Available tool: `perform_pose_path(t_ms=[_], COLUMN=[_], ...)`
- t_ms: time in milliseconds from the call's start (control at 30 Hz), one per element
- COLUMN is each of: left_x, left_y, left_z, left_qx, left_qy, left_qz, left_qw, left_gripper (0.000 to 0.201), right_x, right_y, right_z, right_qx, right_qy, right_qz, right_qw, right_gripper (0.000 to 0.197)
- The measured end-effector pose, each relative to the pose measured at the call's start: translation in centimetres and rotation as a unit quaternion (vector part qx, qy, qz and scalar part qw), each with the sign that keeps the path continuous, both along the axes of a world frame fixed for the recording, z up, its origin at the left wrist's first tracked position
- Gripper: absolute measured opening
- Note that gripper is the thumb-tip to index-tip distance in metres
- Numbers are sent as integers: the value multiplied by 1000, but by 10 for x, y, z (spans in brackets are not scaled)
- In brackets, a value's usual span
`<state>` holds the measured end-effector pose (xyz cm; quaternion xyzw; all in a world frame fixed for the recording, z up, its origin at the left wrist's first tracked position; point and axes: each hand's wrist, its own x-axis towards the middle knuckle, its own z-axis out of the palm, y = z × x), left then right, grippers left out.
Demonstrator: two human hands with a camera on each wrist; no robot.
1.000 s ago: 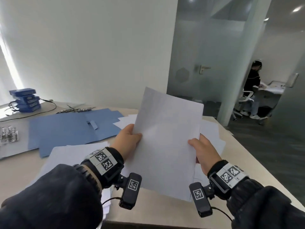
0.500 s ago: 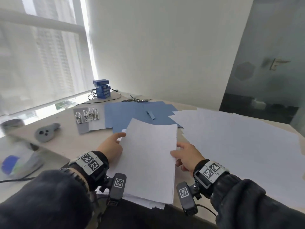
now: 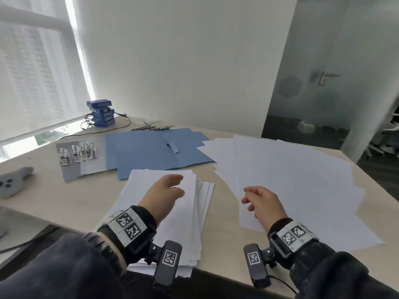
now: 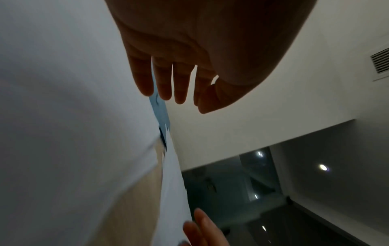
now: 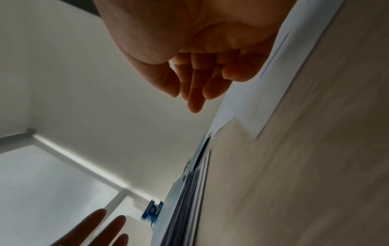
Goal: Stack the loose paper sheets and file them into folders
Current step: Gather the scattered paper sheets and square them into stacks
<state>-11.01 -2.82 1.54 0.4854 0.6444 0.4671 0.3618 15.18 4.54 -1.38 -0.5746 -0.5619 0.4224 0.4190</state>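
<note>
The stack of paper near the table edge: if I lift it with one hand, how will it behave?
The stack of paper would probably sag, since it is thin sheets. Its right edges are already fanned, so sheets may slide apart. It overhangs the table edge, which should ease gripping.

Paper stack (image 3: 172, 223) left of loose sheets (image 3: 291, 180), folders (image 3: 151, 152) behind.

office | blue folders (image 3: 157, 151), loose paper sheets (image 3: 280, 175) on desk (image 3: 64, 197) | frosted glass partition (image 3: 323, 93)
</note>
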Motion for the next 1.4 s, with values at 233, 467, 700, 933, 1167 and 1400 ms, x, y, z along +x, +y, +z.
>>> perform_pose_path(t_ms=[233, 467, 700, 933, 1167, 1400], left_x=[105, 152, 171, 178, 174, 175], left_y=[39, 81, 112, 127, 143, 141], left_z=[-25, -31, -36, -38, -41, -39], left_qx=[-70, -105, -121, -107, -125, -141], left_qy=[-14, 30, 29, -58, -11, 53], left_qz=[-112, -113, -99, -47, -80, -109], left_qw=[991, 988, 987, 991, 989, 983], left_gripper=[44, 47, 44, 51, 35, 21], right_x=[108, 196, 217, 221, 225, 232], right_y=[-2, 2, 13, 12, 6, 1], right_z=[-7, -18, -22, -27, -31, -31], right_qx=[37, 2, -132, -94, -67, -60], right_qy=[-9, -199, -420, -385, -344, -201], right_qz=[-159, -185, -41, -28, 6, 33], right_qw=[987, 962, 897, 918, 937, 977], right_gripper=[17, 19, 79, 62, 38, 49])
